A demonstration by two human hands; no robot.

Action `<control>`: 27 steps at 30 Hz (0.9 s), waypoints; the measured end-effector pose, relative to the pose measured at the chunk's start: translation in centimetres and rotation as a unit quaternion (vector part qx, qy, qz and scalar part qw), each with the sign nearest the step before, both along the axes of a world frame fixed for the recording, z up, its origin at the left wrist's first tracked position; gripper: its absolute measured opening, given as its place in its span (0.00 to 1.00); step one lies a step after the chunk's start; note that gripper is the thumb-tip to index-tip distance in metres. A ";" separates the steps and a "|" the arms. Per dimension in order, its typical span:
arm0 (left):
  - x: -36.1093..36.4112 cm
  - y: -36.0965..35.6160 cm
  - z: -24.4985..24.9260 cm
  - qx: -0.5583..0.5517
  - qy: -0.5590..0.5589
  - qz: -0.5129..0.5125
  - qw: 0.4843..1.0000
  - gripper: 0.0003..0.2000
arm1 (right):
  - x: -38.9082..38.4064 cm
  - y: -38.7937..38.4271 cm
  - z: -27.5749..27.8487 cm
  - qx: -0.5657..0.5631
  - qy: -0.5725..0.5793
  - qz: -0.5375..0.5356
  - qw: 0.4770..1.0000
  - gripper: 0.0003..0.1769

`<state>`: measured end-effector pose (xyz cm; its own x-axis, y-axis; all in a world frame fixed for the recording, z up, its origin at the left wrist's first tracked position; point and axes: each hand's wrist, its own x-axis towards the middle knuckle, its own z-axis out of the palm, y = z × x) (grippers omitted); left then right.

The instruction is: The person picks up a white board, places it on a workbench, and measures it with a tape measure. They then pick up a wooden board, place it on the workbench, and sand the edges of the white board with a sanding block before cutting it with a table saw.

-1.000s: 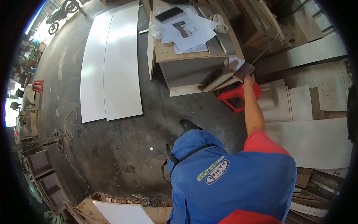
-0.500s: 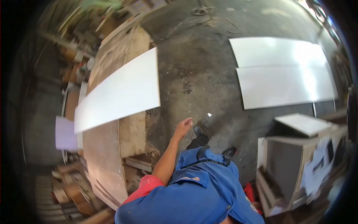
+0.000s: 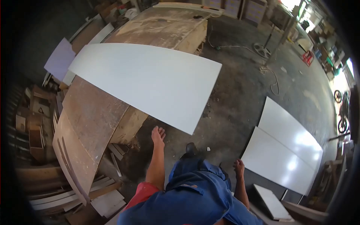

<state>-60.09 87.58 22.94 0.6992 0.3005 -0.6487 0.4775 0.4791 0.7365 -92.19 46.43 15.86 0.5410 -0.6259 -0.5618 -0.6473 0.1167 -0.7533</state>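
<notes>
My left hand (image 3: 158, 134) reaches forward with its fingers apart and holds nothing, just below the near edge of a large white panel (image 3: 150, 80). The panel lies flat across a worn brown wooden workbench (image 3: 93, 112) and overhangs it toward me. My right hand (image 3: 238, 165) hangs low beside my blue overalls, fingers loosely spread, with nothing in it.
Two more white panels (image 3: 287, 150) lie side by side on the concrete floor at the right. A smaller white board (image 3: 272, 202) lies near my right side. Wood offcuts (image 3: 101, 195) pile up under the bench at the left. A cable (image 3: 273, 80) snakes across the floor beyond.
The view has swung round from the cabinet and red stool to the workbench. My right hand has let go of the dark piece it held. My left hand now reaches toward the white panel.
</notes>
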 end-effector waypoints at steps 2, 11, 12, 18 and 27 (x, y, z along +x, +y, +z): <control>4.0 -0.3 1.1 -0.009 -0.055 0.056 0.997 0.17 | 8.5 -1.3 1.5 0.008 -0.078 0.069 0.995 0.21; 11.9 -1.2 -3.6 0.078 -0.067 0.222 0.970 0.18 | 40.8 6.9 12.2 0.153 -0.084 0.097 0.980 0.32; 11.9 -1.3 -5.0 0.106 -0.089 0.225 0.965 0.17 | 42.4 6.9 11.1 0.157 -0.081 0.119 0.977 0.32; 11.3 -4.3 -3.3 0.227 -0.082 0.269 0.932 0.22 | 46.4 3.3 8.0 0.263 -0.072 0.136 0.952 0.31; 16.2 -37.0 0.9 0.114 -0.019 0.185 0.976 0.21 | 58.5 -26.0 6.0 0.226 -0.191 0.114 0.948 0.29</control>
<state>-43.85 50.57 23.83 0.5376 0.6702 -0.5117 0.2731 0.4357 0.8576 -33.69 20.38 21.88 0.8512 -0.2100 -0.4809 -0.3849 0.3730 -0.8442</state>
